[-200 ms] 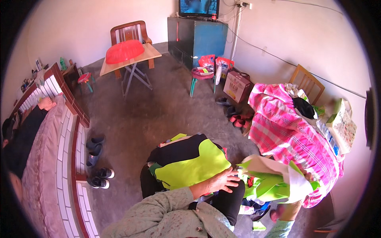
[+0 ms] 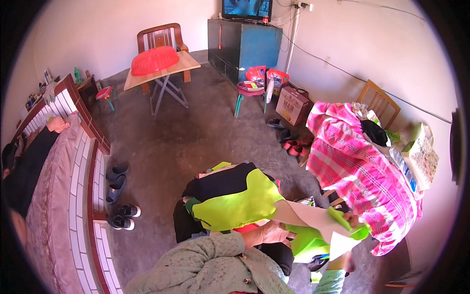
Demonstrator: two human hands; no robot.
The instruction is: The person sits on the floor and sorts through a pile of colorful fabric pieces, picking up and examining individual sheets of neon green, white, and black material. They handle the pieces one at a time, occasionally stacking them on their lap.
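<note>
A bundle of lime-green and off-white fabric scraps hangs over my lap on the right. My right hand grips it from behind, mostly hidden by the pieces. At the bundle's left edge, my left hand has its fingers bent against the cloth, partly covered by a pale piece. On my knees rests a pile of cloth, with a black piece and a large lime-green piece on top. My dark trouser legs show beneath.
A pink plaid cloth covers things at the right, before a wooden chair. Dark shoes stand by the bed at left, where a person's hand rests. Ahead are a folding table with a red basin, and a stool.
My right hand has brought the scrap bundle left and lower, toward my left hand. My left hand's spread fingers have drawn in, and the pale cloth now overlaps them.
</note>
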